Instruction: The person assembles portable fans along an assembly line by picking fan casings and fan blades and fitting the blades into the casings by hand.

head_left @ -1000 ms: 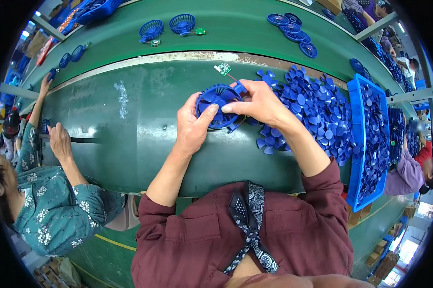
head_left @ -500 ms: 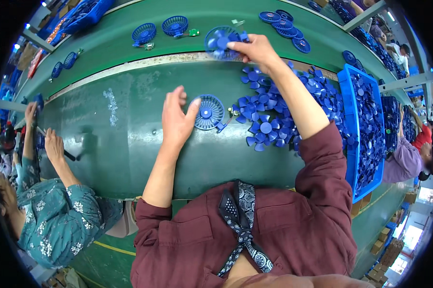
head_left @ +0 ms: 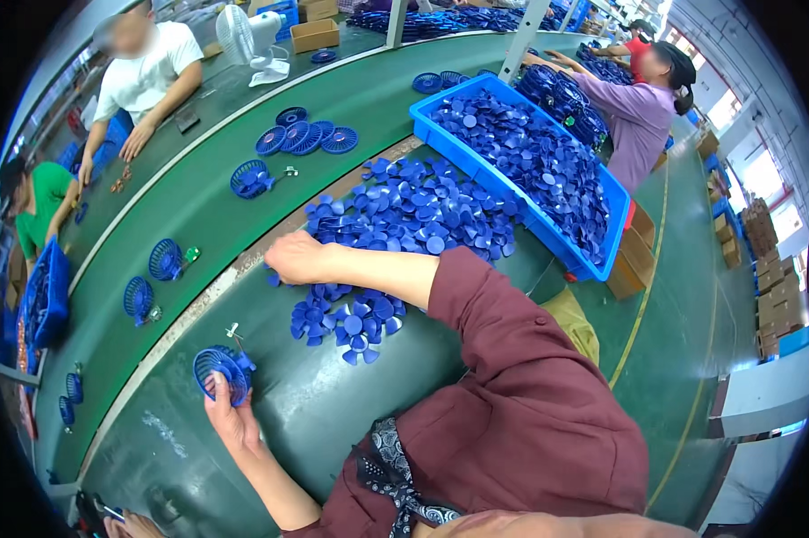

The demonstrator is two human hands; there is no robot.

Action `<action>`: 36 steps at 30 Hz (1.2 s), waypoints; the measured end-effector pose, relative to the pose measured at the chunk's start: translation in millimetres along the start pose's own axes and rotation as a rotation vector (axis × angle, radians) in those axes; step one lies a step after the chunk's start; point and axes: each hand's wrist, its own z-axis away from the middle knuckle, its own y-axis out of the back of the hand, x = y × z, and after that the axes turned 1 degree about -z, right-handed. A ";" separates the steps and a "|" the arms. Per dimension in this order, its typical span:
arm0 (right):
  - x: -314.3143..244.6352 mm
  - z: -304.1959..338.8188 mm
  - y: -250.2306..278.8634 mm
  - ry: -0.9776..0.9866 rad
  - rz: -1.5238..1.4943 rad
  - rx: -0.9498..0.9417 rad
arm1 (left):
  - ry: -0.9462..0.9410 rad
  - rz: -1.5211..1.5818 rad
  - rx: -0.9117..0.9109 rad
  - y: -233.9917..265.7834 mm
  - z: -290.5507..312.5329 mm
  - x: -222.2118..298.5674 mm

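Observation:
My left hand [head_left: 232,417] is closed on a round blue fan housing [head_left: 214,369] with slatted ribs, raised above the green worktable. A small metal-and-circuit piece [head_left: 233,332] sits by its far edge. My right hand [head_left: 297,258] is at the left side of a loose heap of blue fan blades [head_left: 422,211], its fingers curled downward and mostly hidden. A bit of blue fan blade [head_left: 273,280] shows beneath those fingertips. Nearer to me, several more fan blades [head_left: 355,323] lie under my right forearm.
A blue bin [head_left: 548,211] full of fan blades stands to the right. On the green belt [head_left: 216,229] beyond the table lie fan housings [head_left: 165,260] with small circuit boards, and a cluster of round grilles [head_left: 299,136]. Co-workers sit across the belt, at right and lower left.
The view has swung rightward. My left hand has taken hold of the fan housing that lay on the table. From the belt, where it held a fan, my right hand has come to the blade heap.

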 end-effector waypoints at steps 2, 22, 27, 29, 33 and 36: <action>-15.7 1.6 7.4 -0.022 -0.181 0.153 | -0.050 0.104 -0.022 0.5 -0.2 -9.6; -143.8 39.1 20.5 0.389 -0.162 0.372 | -0.268 -0.028 0.032 -31.2 24.6 -8.7; -118.6 10.5 25.4 0.210 -0.593 -0.202 | -0.360 -0.190 0.062 -27.3 31.0 -1.5; -118.5 2.2 -9.1 0.323 -0.723 -0.196 | -0.328 -0.362 0.157 -26.8 38.6 5.5; -101.8 14.1 -17.7 0.194 -0.738 -0.191 | -0.394 -0.637 0.150 -30.4 26.9 -6.0; -84.4 2.7 -2.8 0.221 -0.677 -0.292 | -0.242 -0.605 0.134 -35.8 18.9 -13.3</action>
